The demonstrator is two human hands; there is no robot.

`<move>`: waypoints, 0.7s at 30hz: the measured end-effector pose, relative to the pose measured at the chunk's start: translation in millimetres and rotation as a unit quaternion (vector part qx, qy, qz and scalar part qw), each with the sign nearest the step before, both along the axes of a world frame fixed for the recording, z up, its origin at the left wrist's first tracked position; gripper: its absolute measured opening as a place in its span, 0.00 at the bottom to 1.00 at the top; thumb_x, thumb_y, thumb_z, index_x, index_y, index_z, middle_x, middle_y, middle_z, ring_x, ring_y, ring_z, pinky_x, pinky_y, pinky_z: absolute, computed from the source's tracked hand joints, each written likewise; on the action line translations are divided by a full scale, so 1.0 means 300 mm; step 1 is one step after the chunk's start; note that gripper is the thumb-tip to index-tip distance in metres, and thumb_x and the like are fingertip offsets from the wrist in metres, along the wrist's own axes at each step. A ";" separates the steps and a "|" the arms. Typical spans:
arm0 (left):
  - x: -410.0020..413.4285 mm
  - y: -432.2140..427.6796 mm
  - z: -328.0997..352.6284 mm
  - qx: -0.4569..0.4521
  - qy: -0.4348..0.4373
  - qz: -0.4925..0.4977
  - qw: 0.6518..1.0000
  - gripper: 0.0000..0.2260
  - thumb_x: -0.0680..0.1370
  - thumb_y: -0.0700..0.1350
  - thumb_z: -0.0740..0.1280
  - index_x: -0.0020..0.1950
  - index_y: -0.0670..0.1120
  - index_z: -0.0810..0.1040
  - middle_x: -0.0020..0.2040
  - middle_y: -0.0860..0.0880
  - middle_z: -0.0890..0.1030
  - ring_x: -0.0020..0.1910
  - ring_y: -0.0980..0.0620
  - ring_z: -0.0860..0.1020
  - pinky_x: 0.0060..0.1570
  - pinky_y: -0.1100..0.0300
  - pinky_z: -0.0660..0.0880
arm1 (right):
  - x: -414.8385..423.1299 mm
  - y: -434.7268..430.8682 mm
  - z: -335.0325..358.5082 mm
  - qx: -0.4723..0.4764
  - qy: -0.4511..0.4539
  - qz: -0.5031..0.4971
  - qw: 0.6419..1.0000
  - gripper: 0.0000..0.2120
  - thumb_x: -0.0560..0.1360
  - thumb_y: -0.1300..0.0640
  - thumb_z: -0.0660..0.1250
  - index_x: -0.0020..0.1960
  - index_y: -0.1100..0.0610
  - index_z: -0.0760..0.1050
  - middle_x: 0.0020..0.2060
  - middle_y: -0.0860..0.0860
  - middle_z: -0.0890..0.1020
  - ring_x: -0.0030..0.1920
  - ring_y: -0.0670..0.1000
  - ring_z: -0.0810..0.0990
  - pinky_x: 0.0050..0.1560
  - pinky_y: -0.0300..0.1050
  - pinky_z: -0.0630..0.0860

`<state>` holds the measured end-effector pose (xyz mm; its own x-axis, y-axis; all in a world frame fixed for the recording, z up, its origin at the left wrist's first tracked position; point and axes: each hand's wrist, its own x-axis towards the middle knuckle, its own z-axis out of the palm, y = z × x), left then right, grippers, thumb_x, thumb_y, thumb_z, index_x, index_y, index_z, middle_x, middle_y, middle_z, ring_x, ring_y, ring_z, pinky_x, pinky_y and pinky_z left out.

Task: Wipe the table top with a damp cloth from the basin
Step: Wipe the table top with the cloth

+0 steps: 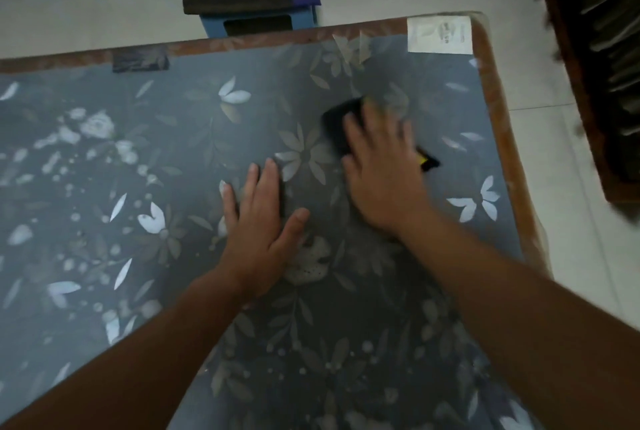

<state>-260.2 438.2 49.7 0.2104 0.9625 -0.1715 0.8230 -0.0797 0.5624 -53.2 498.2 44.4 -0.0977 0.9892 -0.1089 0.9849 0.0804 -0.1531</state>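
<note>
Left hand (pixel 258 221), nearer, lies flat with fingers spread on the table (pixel 104 187), gripping nothing. Right hand (pixel 381 166), farther and to its right, presses open-palmed on the dark cloth (pixel 337 126), which protrudes up-left and lower-right, long axis diagonal. Unwiped top likely lies leftward; the right hand would carry it.
</note>
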 end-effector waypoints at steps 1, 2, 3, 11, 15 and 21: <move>-0.007 0.003 0.006 -0.009 -0.037 0.017 0.999 0.36 0.79 0.64 0.47 0.81 0.44 0.50 0.81 0.47 0.54 0.81 0.54 0.45 0.77 0.44 0.35 | -0.043 -0.095 0.005 -0.013 0.002 0.083 0.997 0.29 0.82 0.45 0.49 0.81 0.51 0.52 0.81 0.56 0.51 0.80 0.61 0.49 0.78 0.63 0.47; -0.016 0.004 0.011 -0.018 -0.063 0.035 0.997 0.36 0.78 0.63 0.49 0.81 0.43 0.52 0.81 0.46 0.56 0.80 0.55 0.48 0.77 0.45 0.37 | -0.061 -0.202 0.014 -0.027 0.016 0.151 0.988 0.29 0.81 0.45 0.50 0.81 0.51 0.53 0.82 0.55 0.51 0.81 0.60 0.48 0.79 0.62 0.46; -0.025 0.001 0.019 -0.026 -0.080 0.047 0.995 0.36 0.78 0.62 0.50 0.80 0.43 0.53 0.80 0.45 0.58 0.80 0.54 0.50 0.78 0.45 0.39 | -0.052 -0.281 0.025 -0.047 0.026 0.194 0.980 0.29 0.81 0.46 0.51 0.81 0.50 0.53 0.82 0.54 0.51 0.81 0.59 0.47 0.79 0.61 0.45; -0.052 -0.197 0.021 -0.016 -0.065 0.011 0.998 0.36 0.80 0.66 0.48 0.78 0.41 0.60 0.79 0.41 0.61 0.79 0.45 0.57 0.76 0.38 0.54 | -0.090 -0.228 0.011 -0.010 0.002 0.009 1.000 0.29 0.81 0.46 0.49 0.80 0.52 0.54 0.81 0.56 0.54 0.80 0.63 0.51 0.77 0.65 0.50; -0.057 -0.317 0.028 -0.008 -0.023 0.010 1.000 0.38 0.79 0.68 0.44 0.78 0.41 0.61 0.79 0.40 0.58 0.79 0.44 0.54 0.76 0.39 0.53 | -0.046 -0.551 0.038 -0.057 0.016 0.161 0.985 0.28 0.81 0.46 0.51 0.80 0.48 0.53 0.82 0.53 0.52 0.80 0.61 0.48 0.79 0.62 0.45; -0.066 -0.398 0.006 -0.022 0.041 -0.035 0.998 0.38 0.77 0.69 0.39 0.80 0.48 0.55 0.82 0.50 0.47 0.80 0.56 0.39 0.77 0.49 0.36 | 0.177 -0.352 0.038 -0.046 0.027 -0.184 0.981 0.28 0.83 0.45 0.45 0.82 0.50 0.46 0.82 0.52 0.44 0.81 0.58 0.40 0.79 0.59 0.40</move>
